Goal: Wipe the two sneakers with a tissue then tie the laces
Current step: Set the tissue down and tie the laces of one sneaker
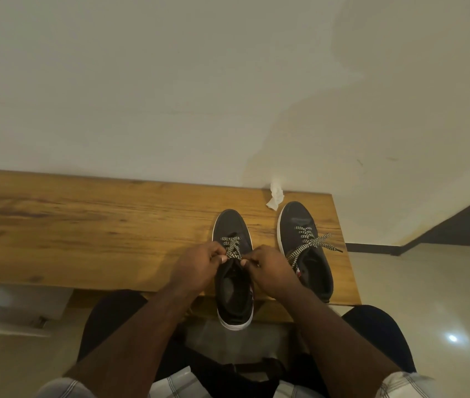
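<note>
Two dark sneakers with white soles stand toe-away on a wooden table [84, 225]. The left sneaker [232, 225] juts over the near edge, heel toward me. My left hand [196, 268] and my right hand [271, 268] pinch its black-and-white patterned laces [232, 248] above the tongue, fingers closed on the strands. The right sneaker [304, 239] stands beside it, its laces [311, 242] lying loose across the top and spilling to the right. A crumpled white tissue [275, 196] lies just beyond the shoes by the wall.
A pale wall [170, 81] runs along the table's far edge. The table ends just right of the right sneaker, with tiled floor [429, 297] beyond. My knees in dark trousers sit under the near edge. A white box-like object [12, 308] sits low at left.
</note>
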